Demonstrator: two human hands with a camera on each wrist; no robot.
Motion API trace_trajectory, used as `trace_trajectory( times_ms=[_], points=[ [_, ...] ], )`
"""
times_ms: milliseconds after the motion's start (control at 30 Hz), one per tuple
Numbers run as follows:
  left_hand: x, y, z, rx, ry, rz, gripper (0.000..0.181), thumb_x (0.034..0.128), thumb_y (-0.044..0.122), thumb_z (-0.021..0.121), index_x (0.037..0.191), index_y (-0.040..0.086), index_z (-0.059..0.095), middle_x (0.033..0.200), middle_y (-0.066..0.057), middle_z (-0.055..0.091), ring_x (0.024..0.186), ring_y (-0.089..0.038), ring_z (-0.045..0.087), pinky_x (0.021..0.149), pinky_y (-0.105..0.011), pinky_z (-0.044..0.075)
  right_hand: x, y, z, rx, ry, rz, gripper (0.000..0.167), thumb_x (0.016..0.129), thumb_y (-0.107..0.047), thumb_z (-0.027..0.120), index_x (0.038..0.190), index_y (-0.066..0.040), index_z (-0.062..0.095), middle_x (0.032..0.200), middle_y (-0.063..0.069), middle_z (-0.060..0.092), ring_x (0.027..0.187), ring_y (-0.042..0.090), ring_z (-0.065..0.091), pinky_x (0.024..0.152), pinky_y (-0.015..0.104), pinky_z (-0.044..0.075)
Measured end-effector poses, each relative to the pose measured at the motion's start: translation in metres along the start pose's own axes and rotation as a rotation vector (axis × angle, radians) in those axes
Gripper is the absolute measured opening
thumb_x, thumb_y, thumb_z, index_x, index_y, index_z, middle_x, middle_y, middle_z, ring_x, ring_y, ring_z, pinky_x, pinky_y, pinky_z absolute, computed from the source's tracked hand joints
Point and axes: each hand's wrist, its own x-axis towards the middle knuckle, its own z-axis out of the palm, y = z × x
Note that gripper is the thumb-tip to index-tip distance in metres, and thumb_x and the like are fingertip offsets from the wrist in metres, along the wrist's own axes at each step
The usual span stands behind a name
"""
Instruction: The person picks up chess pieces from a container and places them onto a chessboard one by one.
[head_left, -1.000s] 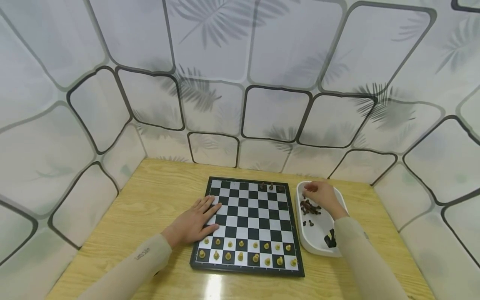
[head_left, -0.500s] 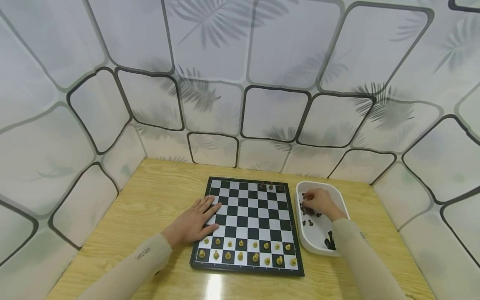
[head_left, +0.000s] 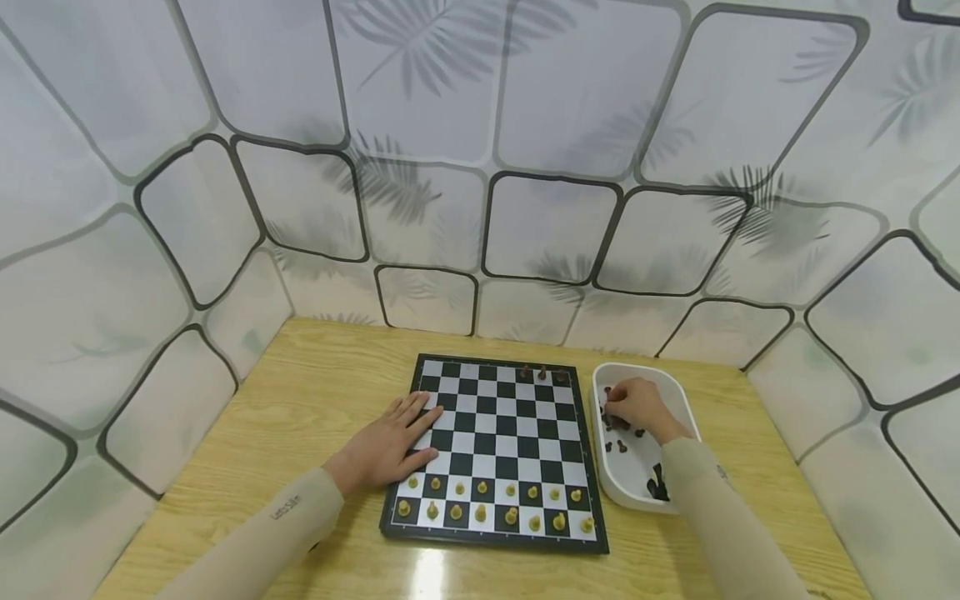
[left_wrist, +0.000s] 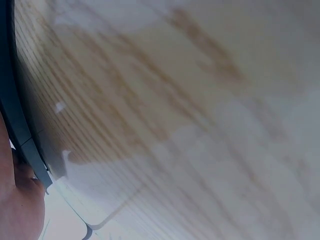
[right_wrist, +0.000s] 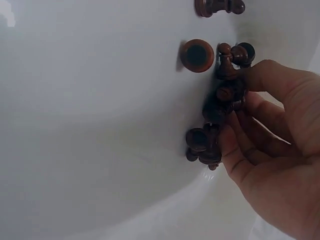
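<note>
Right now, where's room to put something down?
Bare table lies between the left hand and left wall; the chessboard's middle is bare. Crowded: among yellow pieces and around the right hand in the white tray of dark pieces.

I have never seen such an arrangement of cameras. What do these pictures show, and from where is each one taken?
There is no machine here, only a person's two bare hands. The wide view comes from a camera on the head. The other two come from the wrists: the left one shows mostly the wooden table, the right one looks into a white tray.

A chessboard lies on the table, with two rows of yellow pieces at its near side and three dark pieces near its far right corner. The left hand lies with its fingers over the board's left edge. The right hand is in the tray, its fingers at a heap of brown pieces; whether it grips one, I cannot tell.
</note>
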Motion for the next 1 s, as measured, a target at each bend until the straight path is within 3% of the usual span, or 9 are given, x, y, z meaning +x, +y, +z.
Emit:
trace_trajectory(
  times_ms=[200,367,600,867,1000],
  points=[
    [0.001,0.0,0.0,-0.012,-0.009,-0.001,0.075,0.1095,0.059,0.038,0.168,0.013,0.03,0.174,-0.022,0.024,0.162,-0.039,0.022,0.133,-0.054,0.023,-0.002,-0.004,0.001,-0.003,0.006,0.012,0.015,0.091,-0.013,0.074,0.09,0.002,0.076,0.081,0.009,0.072,0.07,0.018,0.062,0.061,0.029,0.053],
    [0.002,0.0,0.001,-0.026,-0.005,0.001,0.074,0.1096,0.059,0.038,0.168,0.013,0.03,0.174,-0.021,0.024,0.163,-0.039,0.022,0.133,-0.054,0.022,-0.002,-0.006,-0.002,0.022,0.04,-0.001,0.014,0.09,-0.014,0.072,0.09,-0.001,0.076,0.081,0.008,0.072,0.07,0.017,0.06,0.061,0.027,0.051],
    [0.002,0.0,0.0,-0.023,-0.006,-0.002,0.074,0.1096,0.059,0.038,0.168,0.013,0.031,0.174,-0.022,0.024,0.162,-0.039,0.022,0.133,-0.054,0.023,-0.003,-0.014,-0.013,0.044,0.135,-0.074,0.018,0.097,-0.015,0.066,0.101,0.002,0.07,0.092,0.016,0.072,0.077,0.021,0.063,0.068,0.033,0.053],
    [0.001,0.0,-0.001,-0.014,-0.013,-0.008,0.075,0.1092,0.059,0.039,0.168,0.014,0.029,0.174,-0.021,0.024,0.163,-0.039,0.022,0.133,-0.054,0.023,-0.003,-0.021,-0.02,0.238,0.092,-0.032,0.025,0.11,-0.018,0.049,0.124,0.003,0.053,0.105,0.026,0.076,0.079,0.028,0.075,0.056,0.027,0.05],
    [0.001,-0.001,-0.001,-0.011,-0.019,-0.01,0.076,0.1093,0.06,0.038,0.169,0.014,0.027,0.174,-0.02,0.022,0.163,-0.038,0.02,0.133,-0.053,0.022,-0.004,-0.026,-0.022,0.296,0.121,-0.048,0.027,0.111,-0.016,0.049,0.128,0.005,0.051,0.11,0.027,0.075,0.089,0.035,0.076,0.065,0.032,0.058]
  ],
)
